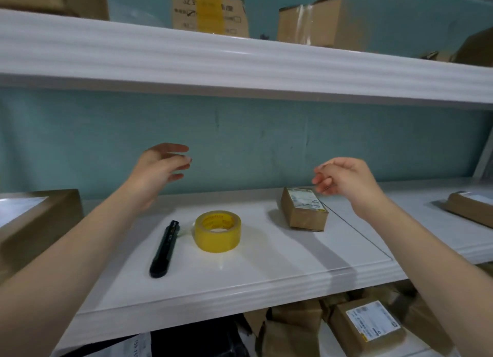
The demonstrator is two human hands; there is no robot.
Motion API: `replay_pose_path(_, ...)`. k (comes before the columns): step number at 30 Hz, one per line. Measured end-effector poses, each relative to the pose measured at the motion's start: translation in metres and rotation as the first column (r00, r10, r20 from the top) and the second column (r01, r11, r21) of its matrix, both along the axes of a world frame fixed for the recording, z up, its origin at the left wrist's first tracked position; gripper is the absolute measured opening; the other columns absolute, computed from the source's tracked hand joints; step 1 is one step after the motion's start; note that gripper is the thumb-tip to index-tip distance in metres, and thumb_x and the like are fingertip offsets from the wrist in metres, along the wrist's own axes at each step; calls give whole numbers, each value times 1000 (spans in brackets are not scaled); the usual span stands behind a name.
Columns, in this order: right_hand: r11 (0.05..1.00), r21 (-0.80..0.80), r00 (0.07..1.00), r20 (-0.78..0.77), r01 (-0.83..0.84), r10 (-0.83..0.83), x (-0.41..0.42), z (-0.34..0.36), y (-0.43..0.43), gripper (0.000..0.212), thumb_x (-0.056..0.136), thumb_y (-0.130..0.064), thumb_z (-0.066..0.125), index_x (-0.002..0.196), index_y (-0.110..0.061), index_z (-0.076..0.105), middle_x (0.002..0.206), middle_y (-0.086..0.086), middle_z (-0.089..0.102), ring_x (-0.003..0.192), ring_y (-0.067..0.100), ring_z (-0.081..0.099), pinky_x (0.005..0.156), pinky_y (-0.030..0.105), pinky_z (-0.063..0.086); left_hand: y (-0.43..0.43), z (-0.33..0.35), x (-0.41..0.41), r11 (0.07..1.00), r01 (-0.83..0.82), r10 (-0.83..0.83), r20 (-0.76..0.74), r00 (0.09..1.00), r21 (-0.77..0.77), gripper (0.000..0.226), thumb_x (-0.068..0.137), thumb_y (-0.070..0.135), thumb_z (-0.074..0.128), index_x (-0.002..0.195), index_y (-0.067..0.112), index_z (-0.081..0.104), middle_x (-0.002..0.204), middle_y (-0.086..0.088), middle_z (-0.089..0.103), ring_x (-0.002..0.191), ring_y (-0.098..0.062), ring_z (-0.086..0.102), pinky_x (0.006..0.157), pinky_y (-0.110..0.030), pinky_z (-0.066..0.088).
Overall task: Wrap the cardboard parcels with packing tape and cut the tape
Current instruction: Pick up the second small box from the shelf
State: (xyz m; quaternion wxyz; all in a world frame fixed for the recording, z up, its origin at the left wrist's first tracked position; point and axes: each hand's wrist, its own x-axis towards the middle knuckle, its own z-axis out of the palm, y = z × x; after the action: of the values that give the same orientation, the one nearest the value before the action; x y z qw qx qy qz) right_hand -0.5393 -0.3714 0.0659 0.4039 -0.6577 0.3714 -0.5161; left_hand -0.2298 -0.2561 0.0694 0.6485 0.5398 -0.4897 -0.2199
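Two bare forearms reach in over the front lip of the white shelf (266,266), both raised and touching nothing. The left hand (157,167) hangs in the air, fingers spread and relaxed, empty. The right hand (346,180) hovers with its fingers loosely bent toward the middle, and it holds nothing either (a little blurred, but I see nothing pinched).

Now the bit that matters: the small cardboard parcel (304,209) sits on the shelf just below that right hand and a touch to its left. Its label faces up, and its long axis runs from the front edge back toward the wall. So the right hand is clearly the nearer one.

The yellow tape roll (217,231) lies flat between the two hands, with the black cutter (164,250) just beside it on the left. My guess: parcel first, taken by the right hand.
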Motion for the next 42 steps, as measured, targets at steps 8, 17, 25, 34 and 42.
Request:
replay_pose_path(8,997,68,1000,-9,-20,21,-81,-15,-58,20,87,-1,53,70,-6,62,47,0,63,37,10,55,41,17,47,-24,-28,-71,996,-80,77,83,994,30,22,85,-2,62,96,17,62,82,-2,61,80,-13,58,77,-25,47)
replay_pose_path(17,975,221,993,119,-26,-1,-117,-35,-108,13,85,-2,55,73,-2,59,59,11,61,38,14,55,41,19,47,-62,-34,-137,995,-81,70,171,983,57,26,85,-13,55,96,10,58,77,-3,61,62,5,60,76,-20,44)
replay_pose_path(25,962,269,999,38,-43,34,-114,-39,-128,13,86,-3,55,73,-4,61,61,10,62,41,15,58,45,23,48,-120,-54,-154,955,-54,-21,250,968,290,29,88,5,62,116,3,54,85,-10,54,80,-20,51,67,-27,40)
replay_pose_path(34,925,351,962,-170,-145,215,-92,-48,-146,7,85,-8,60,79,-5,60,69,12,64,54,22,57,52,25,46,-173,-76,-165,836,-106,9,181,983,539,17,95,37,49,97,21,53,84,-10,57,70,-22,53,65,-29,46)
replay_pose_path(42,853,475,870,-305,-215,388,-66,-70,-173,13,88,-14,60,83,-5,53,65,11,52,51,17,57,57,33,53,-188,-93,-194,813,-169,229,-40,972,557,37,95,42,46,73,15,59,57,-5,53,50,-19,45,59,-26,42)
